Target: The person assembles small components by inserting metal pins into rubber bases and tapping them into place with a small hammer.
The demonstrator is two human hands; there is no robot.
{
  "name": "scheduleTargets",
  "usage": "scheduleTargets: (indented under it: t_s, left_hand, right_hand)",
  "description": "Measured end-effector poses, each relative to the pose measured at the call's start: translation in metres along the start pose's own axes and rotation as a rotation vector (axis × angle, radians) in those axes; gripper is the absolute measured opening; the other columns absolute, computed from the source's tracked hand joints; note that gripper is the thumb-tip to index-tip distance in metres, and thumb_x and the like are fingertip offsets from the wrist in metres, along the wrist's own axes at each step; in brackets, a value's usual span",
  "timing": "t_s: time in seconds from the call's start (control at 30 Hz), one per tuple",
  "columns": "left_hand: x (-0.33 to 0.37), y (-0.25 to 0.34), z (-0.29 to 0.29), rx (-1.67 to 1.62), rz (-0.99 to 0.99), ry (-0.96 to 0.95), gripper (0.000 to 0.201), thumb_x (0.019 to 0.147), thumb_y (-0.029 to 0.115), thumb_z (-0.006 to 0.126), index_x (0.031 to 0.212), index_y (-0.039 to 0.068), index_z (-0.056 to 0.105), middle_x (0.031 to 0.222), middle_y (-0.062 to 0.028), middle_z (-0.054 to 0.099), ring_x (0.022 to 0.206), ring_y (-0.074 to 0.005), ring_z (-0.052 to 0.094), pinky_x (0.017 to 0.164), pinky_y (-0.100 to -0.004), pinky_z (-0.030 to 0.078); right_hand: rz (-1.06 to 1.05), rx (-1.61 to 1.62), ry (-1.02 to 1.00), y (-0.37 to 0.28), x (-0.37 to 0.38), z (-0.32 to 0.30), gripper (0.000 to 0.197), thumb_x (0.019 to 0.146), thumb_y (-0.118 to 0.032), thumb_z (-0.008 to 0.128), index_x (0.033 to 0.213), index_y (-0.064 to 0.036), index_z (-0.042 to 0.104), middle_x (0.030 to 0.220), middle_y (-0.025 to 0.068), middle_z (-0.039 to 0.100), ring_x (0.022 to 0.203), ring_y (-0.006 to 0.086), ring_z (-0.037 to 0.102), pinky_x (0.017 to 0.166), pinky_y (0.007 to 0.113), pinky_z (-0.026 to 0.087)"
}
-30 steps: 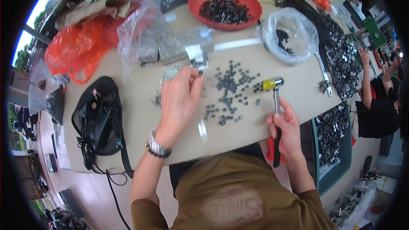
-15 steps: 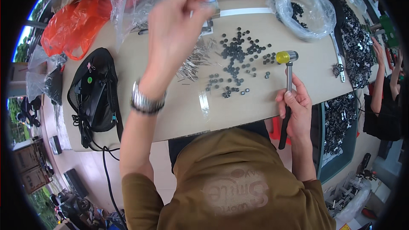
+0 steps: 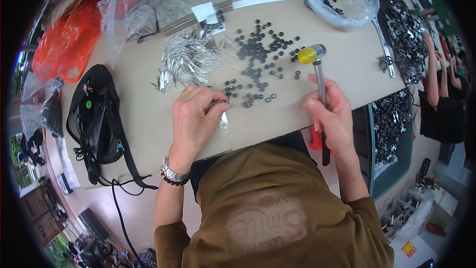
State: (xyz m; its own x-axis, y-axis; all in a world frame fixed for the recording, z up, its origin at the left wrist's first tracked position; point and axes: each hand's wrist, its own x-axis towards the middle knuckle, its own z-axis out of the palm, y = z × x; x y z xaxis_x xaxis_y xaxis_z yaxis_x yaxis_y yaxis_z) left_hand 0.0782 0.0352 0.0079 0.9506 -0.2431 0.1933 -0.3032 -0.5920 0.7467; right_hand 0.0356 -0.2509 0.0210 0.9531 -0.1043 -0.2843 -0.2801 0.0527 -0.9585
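My left hand (image 3: pixel 194 115) is low over the table with thumb and forefinger pinched on what looks like a thin metal pin (image 3: pixel 228 99), beside the nearest black round caps. My right hand (image 3: pixel 333 111) grips a small hammer (image 3: pixel 320 80) by its handle, with the yellow and metal head raised at the far end. Between and beyond the hands, several loose black caps (image 3: pixel 254 52) are scattered over the table (image 3: pixel 277 121). A heap of silvery metal pins (image 3: pixel 191 57) lies beyond my left hand.
A stone-grey block (image 3: pixel 173 10) stands behind the pins. A black mesh bag (image 3: pixel 96 119) and orange plastic bag (image 3: pixel 67 44) are at left. At far right are a clear plastic bag (image 3: pixel 357 0), a wrench-like metal tool (image 3: pixel 383 44) and piled black parts (image 3: pixel 404 34). Other people's arms (image 3: pixel 431 69) show beyond.
My left hand has come down from the far side of the table to near the front caps, now pinching. The hammer stays in my right hand, shifted slightly left in view.
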Motion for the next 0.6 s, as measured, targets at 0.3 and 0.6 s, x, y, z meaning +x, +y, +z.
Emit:
scheduleTargets:
  t_s: [0.3,0.6]
  left_hand:
    - [-0.015,0.016,0.001,0.021,-0.051,0.101,0.011,0.076,-0.002,0.079,0.083,0.003,0.071,0.075,-0.0074,0.067,0.067,-0.0224,0.058,0.066,-0.0346,0.047]
    - [-0.039,0.04,0.039,0.025,0.117,0.13,0.016,0.075,-0.003,0.08,0.082,0.006,0.069,0.076,-0.0071,0.068,0.07,-0.0267,0.058,0.068,-0.0363,0.048]
  right_hand:
    - [-0.45,-0.728,-0.072,-0.008,0.019,0.042,0.021,0.079,0.001,0.076,0.099,-0.0009,0.071,0.086,0.0096,0.059,0.068,0.0227,0.058,0.063,0.035,0.045]
    - [-0.44,-0.857,-0.091,-0.001,0.024,0.043,0.018,0.082,-0.008,0.074,0.095,-0.0026,0.064,0.095,0.0162,0.059,0.082,0.0406,0.063,0.072,0.049,0.051]
